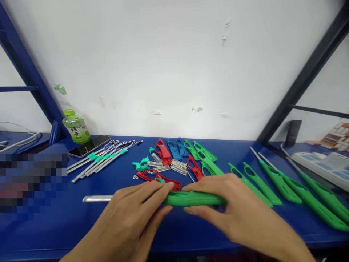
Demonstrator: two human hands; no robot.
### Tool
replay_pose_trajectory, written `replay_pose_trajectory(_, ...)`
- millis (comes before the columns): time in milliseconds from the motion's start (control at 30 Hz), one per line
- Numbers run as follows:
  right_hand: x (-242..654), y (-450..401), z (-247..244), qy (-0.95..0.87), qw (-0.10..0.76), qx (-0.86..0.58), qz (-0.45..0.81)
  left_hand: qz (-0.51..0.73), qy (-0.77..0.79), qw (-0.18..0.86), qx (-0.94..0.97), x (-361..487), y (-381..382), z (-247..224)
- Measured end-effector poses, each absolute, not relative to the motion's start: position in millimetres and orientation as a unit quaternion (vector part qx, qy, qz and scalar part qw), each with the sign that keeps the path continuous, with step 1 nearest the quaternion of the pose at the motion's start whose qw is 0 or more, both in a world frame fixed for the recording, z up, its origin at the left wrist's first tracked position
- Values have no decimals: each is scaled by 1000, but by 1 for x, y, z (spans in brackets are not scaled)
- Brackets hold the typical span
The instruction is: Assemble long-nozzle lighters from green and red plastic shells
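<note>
Both hands grip one green long-necked lighter (195, 198), held level above the near part of the blue table. My left hand (131, 211) pinches its front end, and a silver metal tube (96, 198) sticks out to the left past the fingers. My right hand (218, 203) has thumb and fingers closed round the green handle. Just behind the hands lie a red handle shell (174, 185) and a teal trigger piece (141, 164). Clear fuel tanks (179, 167) are grouped behind them. Part of the lighter is hidden under the fingers.
Metal tubes with wires (100, 163) lie left, beside a phone (89, 145) and a green bottle (76, 127). Blue shells (174, 149) and green shells (208, 160) lie at the back. Several green lighters (280, 180) rest at right. A white wall (174, 65) stands behind.
</note>
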State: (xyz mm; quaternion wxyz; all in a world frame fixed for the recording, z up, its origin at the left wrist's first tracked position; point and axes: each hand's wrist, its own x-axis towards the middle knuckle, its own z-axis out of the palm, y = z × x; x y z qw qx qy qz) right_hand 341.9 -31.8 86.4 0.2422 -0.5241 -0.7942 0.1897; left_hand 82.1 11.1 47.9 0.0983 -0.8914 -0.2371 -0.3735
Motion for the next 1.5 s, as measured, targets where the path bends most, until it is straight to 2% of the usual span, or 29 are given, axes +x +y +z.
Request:
replay_pose_trajectory(300,336,-30,83,-790,224,-530,212,-319,-233,22,-918,59,28,38)
replay_pose_trajectory(433,351,-28,82,-774,223,-562,184,-301,-204,-24,-931,60,28,44)
replay_pose_trajectory(667,390,-15,76,-742,157,-648,66,-238,-213,-160,-934,67,23,36)
replay_pose_trajectory(933,400,-13,72,-697,84,-704,107,-116,-269,-269,-918,70,32,17)
replay_pose_trajectory(1033,390,-12,67,-700,81,-699,121,-127,-244,-261,-925,66,36,12)
replay_pose_trajectory(1300,373,-9,53,-704,63,-697,125,-207,-242,-150,-936,57,33,-16)
replay_pose_trajectory(1500,369,-13,59,-700,35,-708,93,-138,-245,-132,-950,59,29,4)
